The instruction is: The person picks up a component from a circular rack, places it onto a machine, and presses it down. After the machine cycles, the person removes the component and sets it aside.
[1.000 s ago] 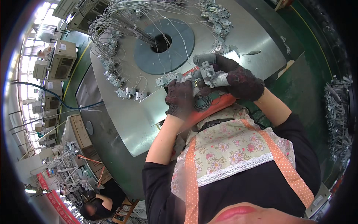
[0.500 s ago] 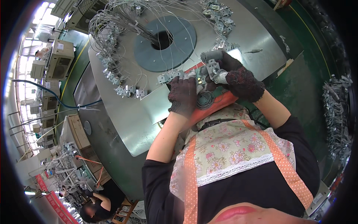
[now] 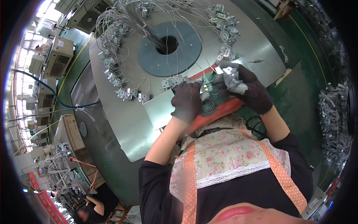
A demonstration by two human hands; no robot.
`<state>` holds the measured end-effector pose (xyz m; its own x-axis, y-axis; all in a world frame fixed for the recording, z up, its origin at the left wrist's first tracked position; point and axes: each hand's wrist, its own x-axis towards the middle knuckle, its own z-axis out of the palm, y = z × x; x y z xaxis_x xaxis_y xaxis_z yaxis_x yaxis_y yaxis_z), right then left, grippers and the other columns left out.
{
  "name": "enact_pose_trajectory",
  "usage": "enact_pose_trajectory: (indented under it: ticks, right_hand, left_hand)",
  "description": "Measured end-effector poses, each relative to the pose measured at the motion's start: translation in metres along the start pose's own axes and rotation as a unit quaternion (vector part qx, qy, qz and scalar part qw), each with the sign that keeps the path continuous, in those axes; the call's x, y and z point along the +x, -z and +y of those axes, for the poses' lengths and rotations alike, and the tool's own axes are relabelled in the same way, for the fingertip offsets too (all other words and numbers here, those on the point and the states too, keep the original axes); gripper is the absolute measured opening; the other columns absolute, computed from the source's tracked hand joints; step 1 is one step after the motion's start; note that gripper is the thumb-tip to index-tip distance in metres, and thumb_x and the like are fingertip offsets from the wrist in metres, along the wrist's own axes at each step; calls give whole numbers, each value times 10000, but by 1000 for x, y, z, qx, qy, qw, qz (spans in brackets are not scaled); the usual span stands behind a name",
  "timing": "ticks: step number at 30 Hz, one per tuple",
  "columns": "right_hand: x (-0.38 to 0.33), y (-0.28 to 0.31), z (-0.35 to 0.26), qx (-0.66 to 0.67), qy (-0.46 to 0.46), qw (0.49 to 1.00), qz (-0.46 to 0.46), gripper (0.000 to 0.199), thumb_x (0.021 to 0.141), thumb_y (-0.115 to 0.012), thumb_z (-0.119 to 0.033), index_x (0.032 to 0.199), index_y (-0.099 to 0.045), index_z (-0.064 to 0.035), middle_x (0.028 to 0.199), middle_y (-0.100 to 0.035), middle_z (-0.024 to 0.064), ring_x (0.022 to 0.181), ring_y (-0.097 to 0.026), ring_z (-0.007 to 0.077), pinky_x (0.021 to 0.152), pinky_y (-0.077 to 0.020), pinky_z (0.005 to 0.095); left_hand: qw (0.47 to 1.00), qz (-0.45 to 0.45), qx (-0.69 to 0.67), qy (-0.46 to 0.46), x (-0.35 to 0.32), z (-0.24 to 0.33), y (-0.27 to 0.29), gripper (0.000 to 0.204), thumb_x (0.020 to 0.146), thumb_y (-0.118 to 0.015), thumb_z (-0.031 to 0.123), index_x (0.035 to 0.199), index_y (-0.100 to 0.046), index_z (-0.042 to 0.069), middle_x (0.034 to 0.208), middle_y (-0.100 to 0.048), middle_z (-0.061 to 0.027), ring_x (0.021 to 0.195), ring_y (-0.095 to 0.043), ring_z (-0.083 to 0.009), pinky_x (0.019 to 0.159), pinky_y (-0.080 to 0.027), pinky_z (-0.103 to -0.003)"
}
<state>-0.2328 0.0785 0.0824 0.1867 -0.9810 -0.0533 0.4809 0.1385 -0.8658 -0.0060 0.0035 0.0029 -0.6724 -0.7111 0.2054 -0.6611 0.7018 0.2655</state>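
Both of my hands wear dark gloves over the near edge of a round metal table (image 3: 123,123). My right hand (image 3: 246,87) is closed around a small grey metal part with a white piece (image 3: 233,80). My left hand (image 3: 186,99) rests on a green tray with an orange rim (image 3: 223,108), its fingers bent beside a small part (image 3: 206,89) and a coil of grey wire (image 3: 209,107). Whether the left hand grips anything is hidden by the glove.
Many small metal parts with thin grey wires (image 3: 123,91) ring the table around a dark disc with a centre hole (image 3: 169,46). A flat metal plate (image 3: 160,108) lies by my left hand. Boxed machines (image 3: 57,56) stand at left. Another person (image 3: 87,207) sits at lower left.
My right hand has drawn a little to the right and turned the part it holds. My left hand has stayed near the wire coil on the tray.
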Motion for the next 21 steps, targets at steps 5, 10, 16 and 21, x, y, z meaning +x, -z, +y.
enact_pose_trajectory:
  ticks: [5, 10, 16, 21]
  right_hand:
    - [-6, 3, -5, 103, 32, 992, 60, 644, 905, -688, -199, 1464, -458, 23, 1193, -652, 152, 1013, -673, 229, 921, -565, 369]
    - [10, 12, 11, -167, 62, 983, 32, 508, 914, -686, -223, 1373, -558, -47, 1095, -664, 95, 925, -669, 206, 856, -552, 373]
    - [41, 32, 42, -647, 108, 753, -42, 560, 817, -821, -241, 1304, -616, -55, 983, -622, 112, 884, -647, 283, 742, -529, 404]
    - [60, 23, 56, -659, 291, 686, -99, 462, 745, -822, -236, 1150, -645, -100, 971, -632, 138, 917, -650, 369, 781, -533, 473]
  left_hand:
    - [972, -15, -208, 105, 25, -5, 7, 371, 881, -725, 363, 1181, -667, 152, 1137, -673, -135, 1073, -668, -369, 897, -513, -517]
    - [970, -130, -163, 128, 83, -32, 10, 385, 888, -680, 283, 1243, -669, 134, 1213, -664, -149, 1130, -664, -370, 969, -519, -502]
    - [935, -299, 25, 187, 98, -68, 19, 392, 810, -655, 305, 1175, -731, 184, 1307, -662, -166, 1221, -636, -370, 1001, -522, -493]
    - [955, -207, 162, 135, 80, -115, 4, 330, 815, -617, 333, 989, -789, 110, 1065, -746, -195, 989, -716, -418, 842, -570, -525]
